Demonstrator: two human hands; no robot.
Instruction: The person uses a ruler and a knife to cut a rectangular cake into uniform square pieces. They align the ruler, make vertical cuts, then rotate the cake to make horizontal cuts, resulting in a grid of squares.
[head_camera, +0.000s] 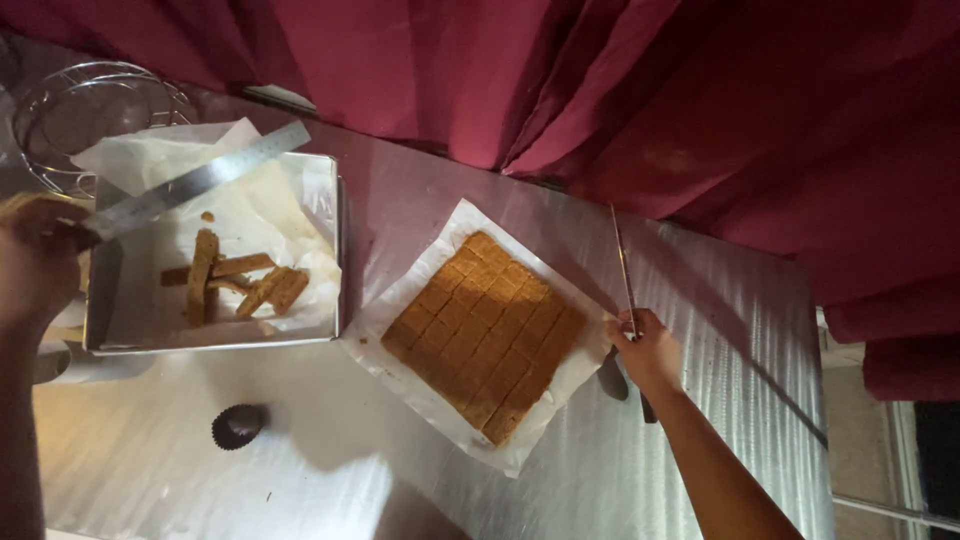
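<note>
The scored slab (487, 332) of tan baked squares lies on a sheet of white parchment (560, 385) at the centre of the steel bench (300, 460), turned diamond-wise and already marked into a grid of small pieces. At about 3 o'clock from it the right hand (650, 348) is closed around the handle of a long knife (622, 262), whose thin blade points away toward 12 o'clock, just off the parchment's edge and clear of the slab. Well apart, at 9 o'clock, the left hand (35, 265) is clamped on one end of a metal ruler (200, 181), which slants up across a shallow metal tray (335, 250) lined with white paper; several trimmed strips (232, 281) of the same tan bake lie loose in it. A wire rack (85, 105) sits at 11 o'clock beyond the tray, a small dark fluted cup (238, 425) at 7 o'clock from the slab, and red curtain (620, 90) hangs behind the bench. The likely trouble is the parchment sliding on the smooth steel with no hand pinning it, which would skew any cut off the scored lines; the raised ruler could also knock the strips, and the dim light hides fine crumbling.
</note>
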